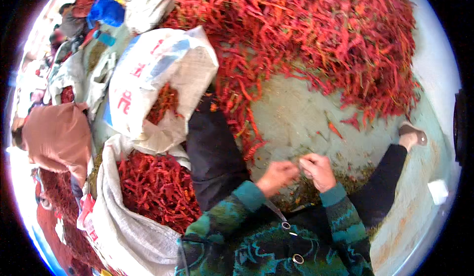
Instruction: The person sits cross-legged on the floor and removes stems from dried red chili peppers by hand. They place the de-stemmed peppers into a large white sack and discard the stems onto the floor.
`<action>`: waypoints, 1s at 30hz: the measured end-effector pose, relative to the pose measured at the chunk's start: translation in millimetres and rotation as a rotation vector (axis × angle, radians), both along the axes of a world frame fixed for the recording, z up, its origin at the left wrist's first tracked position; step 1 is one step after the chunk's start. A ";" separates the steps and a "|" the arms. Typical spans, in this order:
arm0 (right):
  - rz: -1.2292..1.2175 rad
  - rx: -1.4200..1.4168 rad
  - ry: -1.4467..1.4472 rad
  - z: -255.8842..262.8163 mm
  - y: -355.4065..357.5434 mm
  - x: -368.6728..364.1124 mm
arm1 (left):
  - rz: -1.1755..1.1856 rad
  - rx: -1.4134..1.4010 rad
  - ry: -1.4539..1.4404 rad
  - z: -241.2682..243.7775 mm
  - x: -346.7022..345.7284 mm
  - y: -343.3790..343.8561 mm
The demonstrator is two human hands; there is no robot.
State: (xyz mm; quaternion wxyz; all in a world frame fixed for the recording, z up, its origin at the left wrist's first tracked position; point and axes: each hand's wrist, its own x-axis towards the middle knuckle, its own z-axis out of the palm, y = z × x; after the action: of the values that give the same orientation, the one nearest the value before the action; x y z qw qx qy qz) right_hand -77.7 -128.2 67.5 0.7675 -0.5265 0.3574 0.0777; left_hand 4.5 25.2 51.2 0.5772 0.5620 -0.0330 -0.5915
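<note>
My left hand (278, 177) and my right hand (317, 171) are close together above the floor, between my spread legs. Fingers on both are bent inward, the fingertips nearly meeting; a small pale bit may lie between them, too blurred to name. Beyond them a large heap of red chili peppers (314, 28) covers the floor, with a strand of peppers trailing along my left leg. A woven sack (111, 202) full of red chilies (157, 187) stands at my left, and a white printed sack (126, 91) with some chilies inside leans above it.
Stem scraps (296, 196) lie under my hands. A few loose chilies (335, 129) rest on the greenish floor (289, 102). At the far left a person in a brownish-pink top (57, 137) bends over, with other people and sacks beyond. A small white object (438, 192) lies at the right.
</note>
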 end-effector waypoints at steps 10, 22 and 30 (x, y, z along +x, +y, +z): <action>0.126 -1.174 0.175 -71.1 -82.8 -17.7 | 1.036 -0.383 -0.078 55.7 226.8 163.8; 0.114 -0.674 0.173 -70.1 -96.3 -2.9 | 0.452 0.018 -0.004 -23.4 35.3 -28.6; 0.219 -0.561 0.114 -11.3 -33.4 -16.8 | 0.275 -0.075 0.101 -26.9 -1.0 -66.1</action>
State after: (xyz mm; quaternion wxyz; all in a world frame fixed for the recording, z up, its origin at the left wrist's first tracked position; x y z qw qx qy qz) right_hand -94.5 -161.6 56.2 0.5582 -0.7479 0.3484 0.0876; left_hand 3.5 -40.9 24.3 0.6742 0.5090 0.0513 -0.5327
